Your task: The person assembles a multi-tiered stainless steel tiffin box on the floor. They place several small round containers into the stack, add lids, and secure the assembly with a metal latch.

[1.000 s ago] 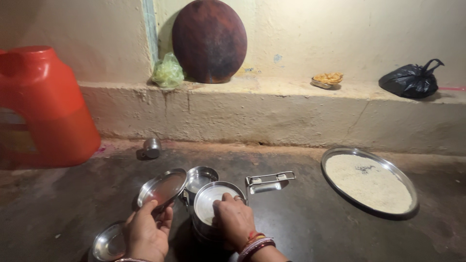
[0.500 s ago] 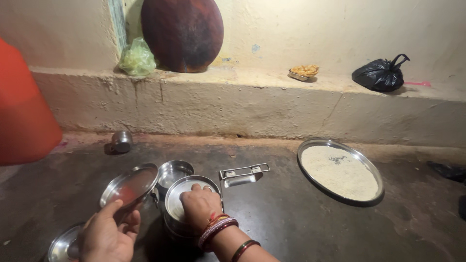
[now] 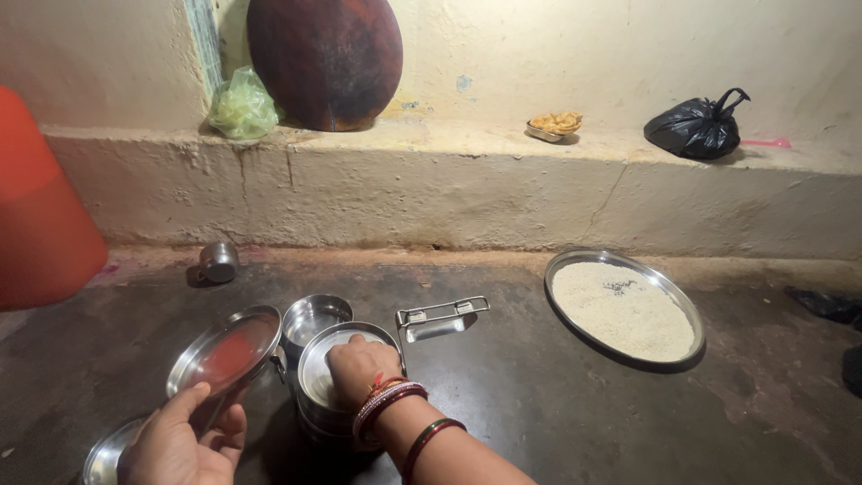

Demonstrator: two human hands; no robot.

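Dark stone floor point(image 3: 539, 422) underfoot, bounded at the far edge by a pale plastered ledge point(image 3: 467, 189). At the far left edge, a big orange plastic container point(image 3: 40, 216), cut off by the frame. Leaning on the wall above the ledge, a round dark red-brown griddle point(image 3: 325, 58), with a green plastic bag point(image 3: 241, 108) just beside it, a black plastic bag point(image 3: 699, 127) toward the right end and a small yellowish dish point(image 3: 555, 124) between. On the floor right of centre, a wide steel plate of white grains point(image 3: 626, 310) — open floor all round it, well apart from the hands. Near the bottom edge, a steel tiffin container point(image 3: 346, 382) with white contents; right hand point(image 3: 359, 368) curled down into its mouth, fingers bent, probably pressing the contents — grip not visible. Touching it behind, an empty steel bowl point(image 3: 314, 316). Left hand point(image 3: 184, 440) closed round the rim of a tilted steel lid point(image 3: 224, 352). Just right of the container, a steel clamp frame point(image 3: 442, 316) lying flat. Near the ledge foot, a small steel cup point(image 3: 218, 261).
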